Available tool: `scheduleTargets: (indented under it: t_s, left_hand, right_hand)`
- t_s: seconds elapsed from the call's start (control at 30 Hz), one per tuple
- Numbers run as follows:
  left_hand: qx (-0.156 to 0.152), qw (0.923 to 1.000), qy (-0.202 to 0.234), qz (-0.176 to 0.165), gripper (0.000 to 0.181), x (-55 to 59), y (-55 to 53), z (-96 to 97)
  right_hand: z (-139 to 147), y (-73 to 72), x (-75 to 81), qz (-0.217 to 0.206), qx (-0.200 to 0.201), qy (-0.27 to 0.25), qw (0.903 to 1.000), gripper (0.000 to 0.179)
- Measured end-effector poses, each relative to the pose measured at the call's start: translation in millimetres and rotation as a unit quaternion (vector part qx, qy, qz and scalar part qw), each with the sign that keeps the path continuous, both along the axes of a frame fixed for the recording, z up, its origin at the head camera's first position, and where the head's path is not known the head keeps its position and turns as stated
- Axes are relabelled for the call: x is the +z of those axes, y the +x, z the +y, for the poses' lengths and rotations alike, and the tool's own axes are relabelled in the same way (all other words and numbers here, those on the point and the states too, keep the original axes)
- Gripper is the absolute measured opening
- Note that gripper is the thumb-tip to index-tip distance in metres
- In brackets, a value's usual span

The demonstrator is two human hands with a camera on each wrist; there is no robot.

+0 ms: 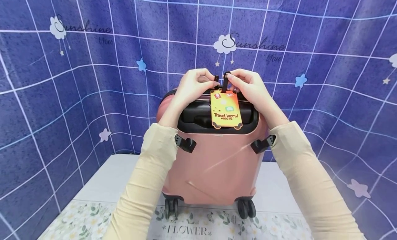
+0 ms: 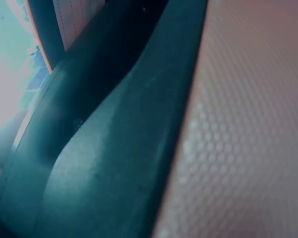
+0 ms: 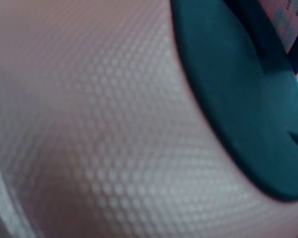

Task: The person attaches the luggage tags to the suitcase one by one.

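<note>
A pink suitcase (image 1: 214, 167) stands upright in the middle of the head view, its black handle recess (image 1: 192, 112) at the top. Against that recess hangs a yellow-orange luggage tag (image 1: 225, 111) printed "Travel World". My left hand (image 1: 193, 84) pinches one end of the tag's black strap (image 1: 216, 82) between thumb and fingers. The strap's other end, which has a loop, is pinched by my right hand (image 1: 250, 85). Both wrist views mostly show the suitcase's dimpled shell (image 2: 248, 129) and black recess (image 3: 238, 109); part of the tag (image 3: 288, 22) shows at the right view's top corner.
Black wheels (image 1: 247, 208) rest on a white surface with a flower-printed cloth (image 1: 93, 216). A blue gridded curtain (image 1: 102, 78) hangs behind and at both sides. Black wrist mounts (image 1: 185, 143) sit close to the suitcase front.
</note>
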State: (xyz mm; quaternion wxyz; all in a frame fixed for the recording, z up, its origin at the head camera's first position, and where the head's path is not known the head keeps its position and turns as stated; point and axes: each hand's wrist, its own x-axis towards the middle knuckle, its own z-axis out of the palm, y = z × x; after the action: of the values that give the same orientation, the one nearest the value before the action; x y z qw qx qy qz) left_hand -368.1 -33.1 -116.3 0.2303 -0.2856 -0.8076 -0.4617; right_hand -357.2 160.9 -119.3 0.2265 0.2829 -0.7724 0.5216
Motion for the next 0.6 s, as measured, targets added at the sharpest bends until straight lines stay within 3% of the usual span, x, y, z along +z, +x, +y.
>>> scheduleTargets:
  t_s: [0.3,0.6]
  left_hand:
    - [0.011,0.9999,-0.010,0.003,0.011,3.4,0.5,-1.9]
    - [0.012,0.9997,-0.016,0.017,0.010,0.8,3.5,-1.6]
  right_hand:
    - [-5,2.3,12.2,0.003,-0.015,0.016,0.9997,0.023]
    - [-9,-5.0,6.2,0.061,0.060,-0.044,0.9953,0.014]
